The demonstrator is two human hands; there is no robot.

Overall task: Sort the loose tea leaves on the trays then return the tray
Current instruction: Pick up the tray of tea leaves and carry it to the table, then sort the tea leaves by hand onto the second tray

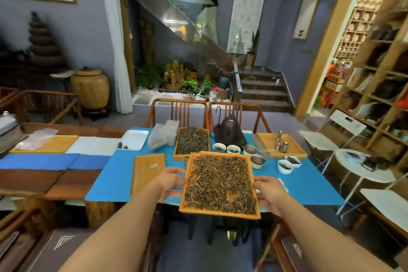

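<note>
I hold a wooden tray (220, 213) covered with loose brown tea leaves (220, 183) above the near edge of the blue-covered table (110, 183). My left hand (170, 182) grips its left rim and my right hand (268, 191) grips its right rim. Behind it a second wooden tray (176, 152) heaped with darker leaves rests on the table. A third wooden tray (148, 174), nearly bare with a small scrap on it, lies to the left.
Small white bowls (233, 149) with tea, metal strainers (257, 160), a dark kettle (229, 131), a white tray (134, 139) and plastic bags (163, 137) crowd the far side. Another wooden tray (280, 144) lies right. Two chairs (178, 112) stand behind. A person (208, 4) is on the stairs.
</note>
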